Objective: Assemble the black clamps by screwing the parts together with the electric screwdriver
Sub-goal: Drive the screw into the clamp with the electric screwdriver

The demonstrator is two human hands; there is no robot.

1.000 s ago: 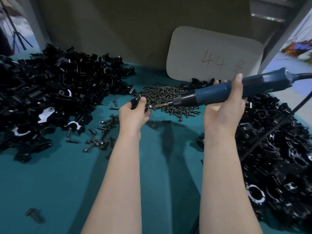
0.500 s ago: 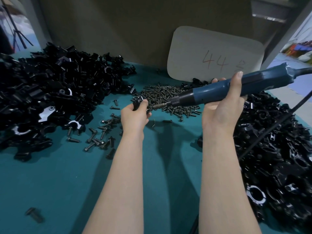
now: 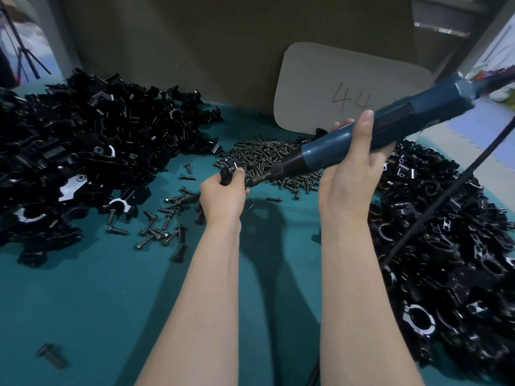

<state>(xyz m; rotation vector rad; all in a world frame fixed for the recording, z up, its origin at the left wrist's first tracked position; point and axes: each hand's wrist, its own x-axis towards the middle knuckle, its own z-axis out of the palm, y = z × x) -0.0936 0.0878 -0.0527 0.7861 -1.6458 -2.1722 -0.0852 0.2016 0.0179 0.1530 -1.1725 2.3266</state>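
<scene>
While the left hand (image 3: 223, 196) curls its fingers round one black clamp piece (image 3: 229, 174) just left of the frame's centre, the right hand (image 3: 348, 179) wraps thumb and fingers round the barrel of the blue electric screwdriver (image 3: 390, 121). The tool's long axis slants from the upper right of the frame down to the centre. Its bit (image 3: 257, 179) points left and slightly down at the clamp piece and ends just beside the left fingers. Whether the bit is seated in a screw head I cannot tell, because the fingers hide the joint. The coming move, as I judge it, turns on keeping that axis in line with the hole in the clamp piece, which lies straight off the tip. The left hand is the nearer one to the work; the right grips farther back along the barrel.

Counted: one screwdriver, one clamp piece in hand, and one black cable (image 3: 446, 197) crossing the right side. On the teal table (image 3: 83, 302) lie two heaps of black clamp parts, a left heap (image 3: 83, 146) and a right heap (image 3: 451, 260), each too many to count. One pile of small screws (image 3: 267, 157) sits behind the hands at centre. Larger bolts (image 3: 164, 221) are scattered left of the left wrist, roughly two dozen, and a lone bolt (image 3: 51, 355) lies at lower left. One pale card (image 3: 320, 87) marked 44 leans at the back.
</scene>
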